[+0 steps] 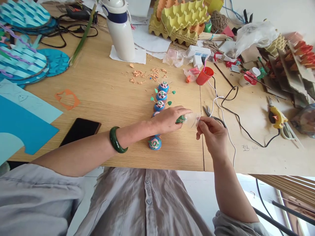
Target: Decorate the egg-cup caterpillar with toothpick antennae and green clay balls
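Note:
A small clear plastic bag [189,120] with a dark green lump in it, possibly clay, is stretched between both hands. My left hand [167,119], with a green bangle [115,140] on its wrist, is closed on the green end. At the other end, my right hand [213,132] pinches the bag's edge between thumb and fingers. Beneath my left hand runs a row of blue domed pieces decorated in pink and green, among them a far dome [163,86] and a near dome [155,143]. The left forearm and hand hide the middle of the row.
Pliers [209,112] lie beyond my right hand beside white and black cables. A red cup [204,76], orange scraps [155,73] and a white thermos [120,32] stand or lie farther back. A phone [81,131] is at left; a yellow glue gun [277,116] is at right.

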Tool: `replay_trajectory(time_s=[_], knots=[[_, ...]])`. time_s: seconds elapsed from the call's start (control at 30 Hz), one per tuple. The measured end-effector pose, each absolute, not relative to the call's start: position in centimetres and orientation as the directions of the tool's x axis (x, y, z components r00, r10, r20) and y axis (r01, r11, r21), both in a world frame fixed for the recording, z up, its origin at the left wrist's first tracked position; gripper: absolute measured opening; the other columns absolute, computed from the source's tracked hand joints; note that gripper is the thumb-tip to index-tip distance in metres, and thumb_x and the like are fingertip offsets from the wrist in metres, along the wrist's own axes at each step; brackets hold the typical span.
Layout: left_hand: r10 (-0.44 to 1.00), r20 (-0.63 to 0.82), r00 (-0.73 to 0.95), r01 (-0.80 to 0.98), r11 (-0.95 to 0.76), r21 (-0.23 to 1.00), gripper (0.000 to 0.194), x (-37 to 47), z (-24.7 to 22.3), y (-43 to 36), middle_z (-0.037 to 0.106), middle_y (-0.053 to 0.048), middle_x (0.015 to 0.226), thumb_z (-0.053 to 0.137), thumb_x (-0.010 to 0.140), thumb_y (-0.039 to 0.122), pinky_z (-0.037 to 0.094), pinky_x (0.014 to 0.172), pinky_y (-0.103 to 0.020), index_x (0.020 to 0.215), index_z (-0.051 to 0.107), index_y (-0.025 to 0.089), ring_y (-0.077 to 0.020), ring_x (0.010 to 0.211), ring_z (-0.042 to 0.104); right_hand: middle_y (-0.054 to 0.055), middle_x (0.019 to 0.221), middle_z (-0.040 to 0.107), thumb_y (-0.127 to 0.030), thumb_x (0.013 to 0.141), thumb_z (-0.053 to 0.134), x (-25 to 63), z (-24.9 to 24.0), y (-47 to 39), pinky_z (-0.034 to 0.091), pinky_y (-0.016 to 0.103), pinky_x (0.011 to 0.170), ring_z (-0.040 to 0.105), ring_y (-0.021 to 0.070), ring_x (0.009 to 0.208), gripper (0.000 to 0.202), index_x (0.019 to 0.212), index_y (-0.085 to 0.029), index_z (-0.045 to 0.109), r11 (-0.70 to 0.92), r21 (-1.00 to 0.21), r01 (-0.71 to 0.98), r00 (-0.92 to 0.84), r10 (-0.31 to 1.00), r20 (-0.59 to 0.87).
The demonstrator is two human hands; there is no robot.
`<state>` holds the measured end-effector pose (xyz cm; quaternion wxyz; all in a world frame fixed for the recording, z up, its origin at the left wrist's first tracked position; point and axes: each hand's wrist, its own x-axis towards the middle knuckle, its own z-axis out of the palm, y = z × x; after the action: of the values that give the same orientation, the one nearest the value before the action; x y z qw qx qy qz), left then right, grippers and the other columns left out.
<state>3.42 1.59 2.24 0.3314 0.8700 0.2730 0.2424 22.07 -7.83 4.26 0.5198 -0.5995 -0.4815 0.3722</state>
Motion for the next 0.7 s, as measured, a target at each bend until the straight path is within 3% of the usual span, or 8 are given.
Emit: replay_trajectory(time_s=[0.07,0.23,0.37,0.47,0.57,0.63,0.7], knots=[[0.633,0.238,0.737,0.319,-0.636,0.703,0.056,3.5,2.3,1.5,0.069,-0.012,0.13,0.061,0.079,0.002,0.051,0.107,-0.035,0.134,0.062,0.012,-0.0219,0.123,0.064,-0.004,0.063,0.06,-0.024,0.084,0.073,22.2,4.3,-7.8,0.048,0.022,0.042,0.053,0.0072,0.048,0.006,0.088,-0.024,0.078,-0.014,-0.978,0.206,0.232,0.972,0.035],[0.631,0.212,0.747,0.32,-0.619,0.717,0.053,3.7,2.5,1.4,0.072,-0.013,0.124,0.061,0.081,0.003,0.052,0.105,-0.037,0.133,0.063,0.011,-0.0223,0.118,0.066,0.0,0.081,0.074,-0.027,0.085,0.073,22.6,4.1,-7.7,0.051,0.023,0.046,0.059,0.0074,0.052,0.013,0.096,-0.024,0.08,0.028,-0.99,0.139,0.21,0.976,0.058],[0.673,0.145,0.726,0.319,-0.515,0.796,0.06,3.7,3.2,1.1,0.068,-0.016,0.134,0.062,0.08,0.002,0.049,0.111,-0.037,0.14,0.058,0.008,-0.0236,0.126,0.063,-0.001,0.063,0.07,-0.03,0.085,0.073,22.4,3.5,-7.6,0.053,0.025,0.045,0.059,0.0093,0.044,0.015,0.094,-0.02,0.079,-0.134,-0.99,0.051,0.166,0.978,-0.124],[0.718,-0.032,0.696,0.281,-0.231,0.931,0.069,3.7,3.8,0.9,0.075,-0.014,0.119,0.064,0.083,0.007,0.056,0.102,-0.039,0.15,0.048,0.009,-0.0226,0.108,0.072,0.001,0.073,0.073,-0.032,0.081,0.076,22.3,3.2,-7.5,0.059,0.027,0.051,0.063,0.0097,0.052,0.017,0.093,-0.019,0.079,-0.188,-0.979,-0.079,0.148,0.969,-0.197],[0.755,-0.226,0.615,0.109,0.202,0.973,0.058,3.7,4.0,0.8,0.077,-0.01,0.1,0.056,0.09,0.005,0.062,0.087,-0.036,0.148,0.048,0.006,-0.0163,0.082,0.076,0.0,0.079,0.074,-0.031,0.078,0.079,22.3,3.2,-7.5,0.062,0.027,0.055,0.063,0.0088,0.056,0.015,0.088,-0.021,0.08,-0.146,-0.98,-0.136,0.192,0.966,-0.171],[0.777,-0.292,0.557,-0.027,0.369,0.929,0.041,3.8,4.0,0.7,0.077,-0.009,0.096,0.051,0.091,-0.001,0.063,0.086,-0.032,0.13,0.063,0.004,-0.0125,0.077,0.076,-0.001,0.075,0.072,-0.03,0.077,0.081,22.4,3.1,-7.6,0.062,0.026,0.055,0.062,0.0084,0.055,0.012,0.085,-0.022,0.08,-0.133,-0.982,-0.137,0.186,0.97,-0.157],[0.779,-0.304,0.549,-0.092,0.418,0.904,0.026,3.8,4.0,0.6,0.078,-0.007,0.091,0.054,0.088,-0.005,0.063,0.086,-0.029,0.104,0.072,0.004,-0.0107,0.075,0.075,-0.002,0.071,0.07,-0.03,0.08,0.08,22.5,2.8,-7.7,0.062,0.026,0.055,0.061,0.0082,0.055,0.012,0.089,-0.023,0.082,-0.137,-0.983,-0.12,0.137,0.979,-0.153]])
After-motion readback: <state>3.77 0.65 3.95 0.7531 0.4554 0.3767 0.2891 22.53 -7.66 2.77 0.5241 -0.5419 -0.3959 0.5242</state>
